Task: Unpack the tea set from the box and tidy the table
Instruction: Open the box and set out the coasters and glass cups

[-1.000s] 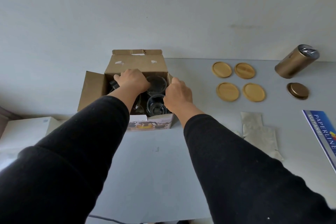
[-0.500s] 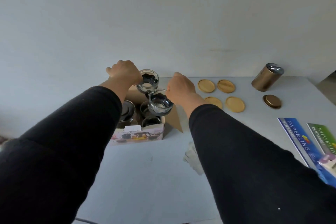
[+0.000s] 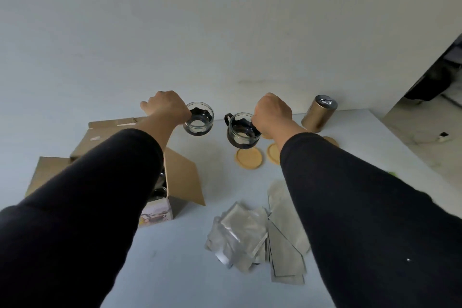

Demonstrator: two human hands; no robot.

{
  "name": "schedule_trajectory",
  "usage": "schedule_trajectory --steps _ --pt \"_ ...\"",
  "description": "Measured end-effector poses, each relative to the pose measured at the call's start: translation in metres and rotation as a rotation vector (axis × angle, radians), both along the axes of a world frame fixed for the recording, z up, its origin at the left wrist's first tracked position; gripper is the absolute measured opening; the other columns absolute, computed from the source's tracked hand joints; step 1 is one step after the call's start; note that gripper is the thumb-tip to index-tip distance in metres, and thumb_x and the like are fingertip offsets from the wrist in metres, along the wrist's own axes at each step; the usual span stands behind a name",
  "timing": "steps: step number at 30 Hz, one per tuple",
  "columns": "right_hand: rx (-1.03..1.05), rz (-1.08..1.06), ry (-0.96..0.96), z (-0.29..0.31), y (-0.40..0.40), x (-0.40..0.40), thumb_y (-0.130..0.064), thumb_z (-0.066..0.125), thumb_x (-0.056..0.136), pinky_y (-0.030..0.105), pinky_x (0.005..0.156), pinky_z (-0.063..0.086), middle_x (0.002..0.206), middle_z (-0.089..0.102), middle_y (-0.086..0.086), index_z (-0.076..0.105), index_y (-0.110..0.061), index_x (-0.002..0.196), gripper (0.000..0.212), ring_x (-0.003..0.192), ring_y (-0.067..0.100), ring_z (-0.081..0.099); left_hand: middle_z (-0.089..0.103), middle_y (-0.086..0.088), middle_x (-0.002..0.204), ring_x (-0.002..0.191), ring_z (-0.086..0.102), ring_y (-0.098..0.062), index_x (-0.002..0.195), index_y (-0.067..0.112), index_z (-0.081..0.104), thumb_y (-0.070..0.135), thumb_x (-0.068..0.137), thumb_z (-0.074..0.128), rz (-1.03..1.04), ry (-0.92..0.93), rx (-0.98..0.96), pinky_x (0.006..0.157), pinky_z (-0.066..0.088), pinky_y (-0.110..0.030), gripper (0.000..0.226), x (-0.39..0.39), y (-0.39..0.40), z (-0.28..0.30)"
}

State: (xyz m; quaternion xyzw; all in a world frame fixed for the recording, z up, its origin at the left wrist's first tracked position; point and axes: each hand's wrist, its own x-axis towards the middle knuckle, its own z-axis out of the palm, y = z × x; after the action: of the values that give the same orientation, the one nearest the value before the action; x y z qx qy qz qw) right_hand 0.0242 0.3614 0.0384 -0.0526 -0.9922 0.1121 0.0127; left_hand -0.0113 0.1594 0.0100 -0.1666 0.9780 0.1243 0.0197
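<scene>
Both clear glass cups in black holders have left the brown cardboard box [image 3: 182,177]: left hand [image 3: 166,107] pinches one [image 3: 198,119], right hand [image 3: 272,114] apparently pinches the other [image 3: 241,131] above the round wooden coasters [image 3: 250,161]; setting down comes next.

I can read no words, brand or numbers anywhere from here: the printed front panel of the cardboard box [image 3: 160,212] carries only a blurred colour picture, and the silver foil packets [image 3: 240,235] on the tabletop [image 3: 175,270] look unmarked.
</scene>
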Motion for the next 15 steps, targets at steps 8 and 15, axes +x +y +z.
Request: schedule_trajectory --steps 8,15 --pt "0.036 -0.017 -0.057 -0.042 0.098 -0.097 -0.003 0.055 0.09 0.035 0.092 0.045 0.129 0.052 0.015 0.054 0.003 0.121 0.031 0.118 0.034 0.054 0.062 -0.009 0.103 0.107 0.056 -0.029 0.085 0.013 0.053 0.021 0.08 0.059 0.073 -0.022 0.04 0.093 0.036 -0.035 0.011 -0.066 0.099 -0.056" --pt "0.038 0.049 -0.11 -0.101 0.158 -0.176 0.001 0.054 0.089 0.035 0.091 0.045 0.125 0.053 0.018 0.058 0.005 0.114 0.026 0.115 0.036 0.054 0.066 -0.01 0.1 0.104 0.056 -0.029 0.079 0.012 0.054 0.019 0.08 0.056 0.153 -0.051 0.002 0.091 0.038 -0.036 0.007 -0.114 0.161 -0.111"
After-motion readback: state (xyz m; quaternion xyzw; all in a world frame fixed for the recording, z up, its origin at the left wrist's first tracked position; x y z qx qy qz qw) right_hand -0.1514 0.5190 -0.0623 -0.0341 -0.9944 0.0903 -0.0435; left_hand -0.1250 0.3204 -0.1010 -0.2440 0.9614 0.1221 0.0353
